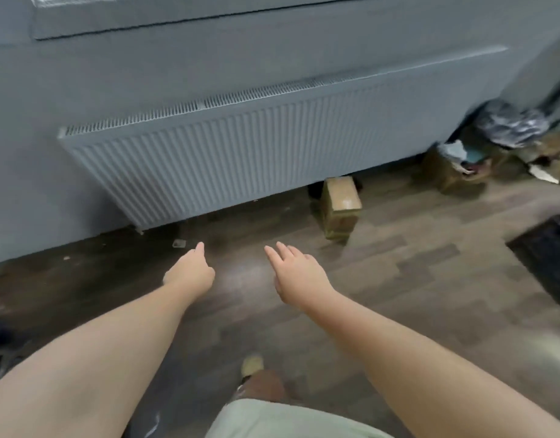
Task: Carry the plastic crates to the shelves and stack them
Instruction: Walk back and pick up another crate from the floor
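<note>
This looks like an indoor back room or storage corner of a home or small shop. A grey-painted wall (209,67) carries a ribbed panel radiator (228,153) under a window sill (177,17), above a dark wood-pattern laminate floor (398,279). A small cardboard box (340,207) and a heap of boxes and bags (493,153) lie in the corner.

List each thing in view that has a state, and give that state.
Left hand: empty, fingers loosely curled, held over the floor.
Right hand: empty, fingers straight, no grip on anything.
Small cardboard box: closed, on the floor below the radiator.
Open cardboard box: on the floor by the wall, stuffed with clutter.
Plastic crates: none in view.
</note>
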